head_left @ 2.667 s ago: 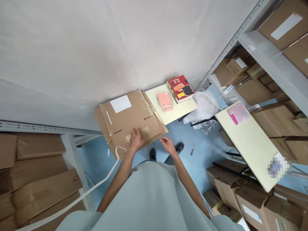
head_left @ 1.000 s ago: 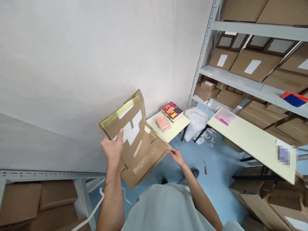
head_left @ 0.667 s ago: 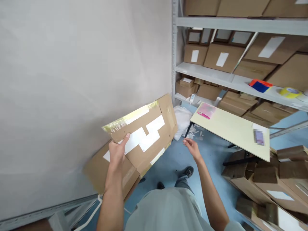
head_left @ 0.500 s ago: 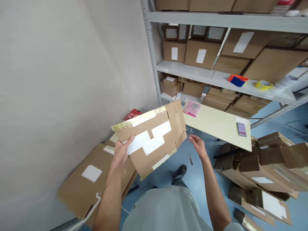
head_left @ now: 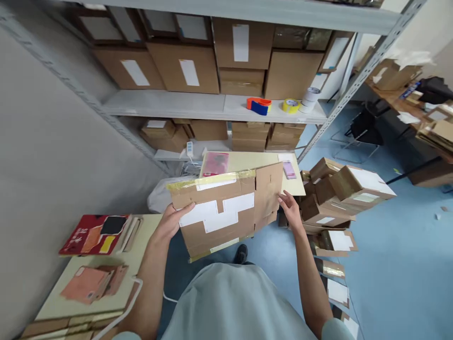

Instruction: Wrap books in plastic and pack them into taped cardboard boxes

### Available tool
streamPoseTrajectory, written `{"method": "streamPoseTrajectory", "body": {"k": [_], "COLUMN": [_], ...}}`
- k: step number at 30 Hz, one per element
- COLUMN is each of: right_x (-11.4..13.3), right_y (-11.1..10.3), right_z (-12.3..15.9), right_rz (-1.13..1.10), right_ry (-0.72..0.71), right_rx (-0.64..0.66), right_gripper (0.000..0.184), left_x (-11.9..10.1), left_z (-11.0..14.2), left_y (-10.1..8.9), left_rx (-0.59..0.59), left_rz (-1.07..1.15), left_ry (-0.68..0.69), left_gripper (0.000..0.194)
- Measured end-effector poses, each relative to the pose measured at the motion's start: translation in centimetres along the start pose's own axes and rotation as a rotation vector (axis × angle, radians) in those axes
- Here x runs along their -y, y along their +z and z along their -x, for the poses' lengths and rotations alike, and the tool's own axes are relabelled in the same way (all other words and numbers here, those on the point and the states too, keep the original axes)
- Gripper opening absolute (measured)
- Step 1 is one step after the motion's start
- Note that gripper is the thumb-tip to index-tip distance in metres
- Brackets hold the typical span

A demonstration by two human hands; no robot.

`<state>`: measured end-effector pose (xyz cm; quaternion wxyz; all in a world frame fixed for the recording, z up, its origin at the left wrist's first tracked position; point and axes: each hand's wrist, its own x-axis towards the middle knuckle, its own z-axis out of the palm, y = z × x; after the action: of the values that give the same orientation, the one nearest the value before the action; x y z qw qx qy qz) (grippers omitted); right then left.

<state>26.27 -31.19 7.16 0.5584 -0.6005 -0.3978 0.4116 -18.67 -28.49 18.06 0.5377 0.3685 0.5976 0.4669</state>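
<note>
A flattened cardboard box [head_left: 267, 189] is held up in front of my body, tilted, with white paper labels [head_left: 222, 215] on its face and yellowish tape along its edges. My left hand [head_left: 170, 223] grips its left end, thumb lying on the front and the other fingers hidden behind. At the right end, my right hand [head_left: 290, 210] has its fingers pinched on the edge of the folded flap. Behind the cardboard stands a cream table [head_left: 244, 163] bearing a pink folder [head_left: 215, 163] and a blurred-out purple item [head_left: 289, 170].
Metal shelving [head_left: 170, 105] with cartons, tape rolls [head_left: 290, 106] and an orange-and-blue item [head_left: 259, 106] stands ahead. Books [head_left: 94, 234] and pinkish packets [head_left: 90, 283] lie on a left table [head_left: 141, 241]. Stacked cartons [head_left: 329, 198] stand on the floor at right, with a chair [head_left: 366, 127] beyond.
My view has turned right, bringing in the desk and chair. My right hand, apart from the cardboard before, now holds its right edge. The left hand keeps its grip.
</note>
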Motion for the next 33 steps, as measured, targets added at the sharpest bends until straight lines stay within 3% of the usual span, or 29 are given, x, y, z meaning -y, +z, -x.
{"method": "streamPoseTrajectory", "body": {"k": [6,12,16,20,25,29,33], "right_x": [0.5,-1.3,-0.6,1.5,3.7,4.9,5.6], "right_y": [-1.8,-1.5,-0.7,0.7,1.7,2.6,2.9], "right_z": [-2.0,-6.9,-9.8,-12.4,-15.8,-18.6,-22.1], "right_rz": [0.003,0.191,0.220,0.128,0.162,0.100,0.081], "right_ry": [0.017,0.030,0.131,0.068,0.014,-0.026,-0.056], "right_rx": [0.006,-0.284,-0.239,-0.123,-0.209,-0.220,-0.186], "right_gripper": [0.060,0.075,0.086,0.069,0.052,0.043,0.039], "left_x": [-1.5,-2.5,-3.4,-4.4,-5.3,-6.0,-7.2], "left_z": [-5.4,-11.9,-16.7,-21.6,-27.0,-29.9,-31.0], "left_y": [4.6,6.7,7.0,7.3,7.6,7.9,9.1], "left_rx": [0.224,0.362,0.371,0.371,0.293,0.223,0.117], "left_rz": [-0.155,-0.188,-0.109,-0.038,0.000,0.000,-0.072], "left_ry": [-0.077,-0.113,-0.099,-0.119,-0.108,-0.045,-0.012], "left_gripper": [0.089,0.078,0.079,0.083,0.086,0.082,0.073]}}
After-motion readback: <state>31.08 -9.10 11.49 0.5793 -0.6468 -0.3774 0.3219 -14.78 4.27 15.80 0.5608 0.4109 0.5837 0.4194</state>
